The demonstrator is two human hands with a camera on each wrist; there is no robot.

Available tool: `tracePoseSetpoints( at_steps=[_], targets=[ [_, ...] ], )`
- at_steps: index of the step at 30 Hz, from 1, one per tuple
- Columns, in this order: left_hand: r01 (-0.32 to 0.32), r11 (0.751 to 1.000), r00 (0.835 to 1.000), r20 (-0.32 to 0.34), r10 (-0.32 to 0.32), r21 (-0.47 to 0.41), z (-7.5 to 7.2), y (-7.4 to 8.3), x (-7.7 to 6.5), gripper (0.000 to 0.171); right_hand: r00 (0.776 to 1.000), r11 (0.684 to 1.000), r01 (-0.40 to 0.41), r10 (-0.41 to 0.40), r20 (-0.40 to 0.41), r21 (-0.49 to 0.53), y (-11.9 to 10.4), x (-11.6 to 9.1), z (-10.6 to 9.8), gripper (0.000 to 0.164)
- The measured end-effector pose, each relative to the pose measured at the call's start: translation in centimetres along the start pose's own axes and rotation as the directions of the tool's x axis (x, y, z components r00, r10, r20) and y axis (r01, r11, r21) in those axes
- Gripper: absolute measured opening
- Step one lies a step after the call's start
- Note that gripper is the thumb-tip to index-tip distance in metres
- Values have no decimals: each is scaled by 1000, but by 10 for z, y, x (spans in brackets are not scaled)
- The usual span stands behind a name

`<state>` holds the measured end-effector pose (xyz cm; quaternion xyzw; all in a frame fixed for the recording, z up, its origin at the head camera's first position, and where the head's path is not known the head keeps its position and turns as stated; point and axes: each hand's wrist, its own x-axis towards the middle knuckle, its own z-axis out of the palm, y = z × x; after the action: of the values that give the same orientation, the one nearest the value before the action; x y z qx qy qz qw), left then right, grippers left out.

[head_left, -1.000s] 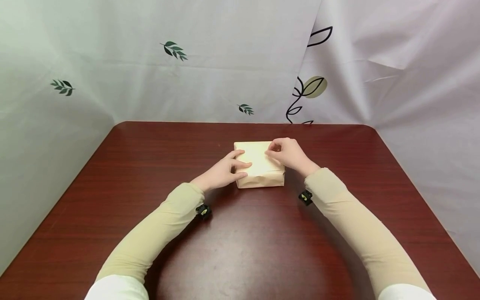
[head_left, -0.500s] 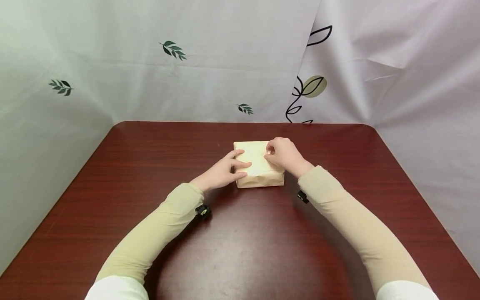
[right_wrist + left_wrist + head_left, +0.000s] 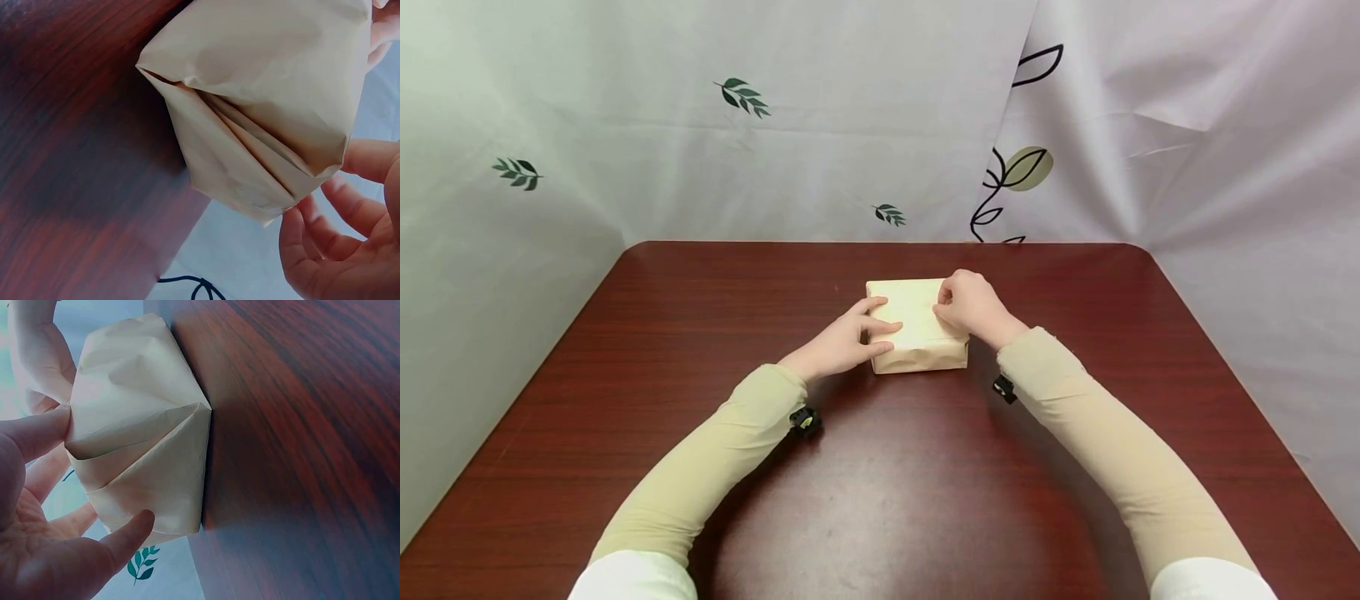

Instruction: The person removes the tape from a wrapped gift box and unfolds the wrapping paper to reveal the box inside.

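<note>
A box-shaped parcel wrapped in cream paper [image 3: 913, 312] lies toward the far side of the table, with pleated end folds [image 3: 250, 150] in the right wrist view. On its left side my left hand [image 3: 838, 343] rests with fingers spread, fingertips on the top and one finger low against the folded end [image 3: 156, 475] in the left wrist view. My right hand [image 3: 973, 304] is bent over the top right part, thumb and curled fingers close together at the paper. I cannot tell whether those fingertips pinch anything.
The dark red wooden table [image 3: 880, 483] has rounded far corners. Behind it hangs a white cloth [image 3: 820, 167] with leaf prints. Small black wrist cameras [image 3: 806, 421] sit by both cuffs of the beige sleeves [image 3: 700, 467].
The right hand's wrist has shifted slightly left, and its thumb and fingers have worked in small movements over the parcel's top right. The left hand and the parcel have stayed in place.
</note>
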<state>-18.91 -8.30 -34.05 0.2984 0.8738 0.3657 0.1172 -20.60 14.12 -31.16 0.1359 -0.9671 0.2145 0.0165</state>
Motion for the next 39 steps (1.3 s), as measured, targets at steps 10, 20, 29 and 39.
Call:
tracePoseSetpoints(
  at_steps=[10,20,29,39],
  targets=[
    [-7,1000,1000,16,7,4,4,-5,-2,39,1000,993,-1,5,-30,120,10,-5,8,13],
    [5,1000,1000,25,-5,13,7,-6,-6,38,988,951,-148,131,81,271,18,-7,7,13],
    [-2,1000,1000,-5,2,8,3,-3,1,38,983,955,-184,176,53,233,12,-4,-2,15],
    [1,1000,1000,-12,-1,3,-1,-5,5,37,975,928,-218,190,119,302,18,5,-8,15]
  ],
)
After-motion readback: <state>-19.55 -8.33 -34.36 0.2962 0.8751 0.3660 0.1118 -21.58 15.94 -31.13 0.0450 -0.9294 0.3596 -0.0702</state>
